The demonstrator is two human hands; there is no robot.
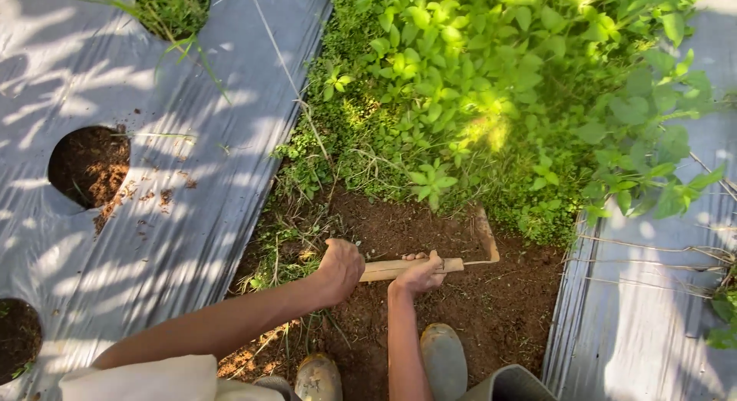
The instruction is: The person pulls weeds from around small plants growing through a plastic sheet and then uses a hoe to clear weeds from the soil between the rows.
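Note:
Both hands grip the wooden handle (pixel 388 269) of a hoe that lies low over bare brown soil (pixel 499 309). My left hand (pixel 340 267) is closed around the near end of the handle. Just ahead of it on the same handle, my right hand (pixel 419 273) is closed too. The hoe blade (pixel 486 236) rests on the soil at the edge of a thick patch of green weeds (pixel 491 101). My two muddy boots (pixel 441 359) stand on the soil below the hands.
Silver plastic mulch sheeting (pixel 169 217) covers the bed on the left, with round planting holes (pixel 88 164) showing soil. Another sheet (pixel 652 309) lies on the right. Low grass (pixel 288 251) grows by the left sheet's edge.

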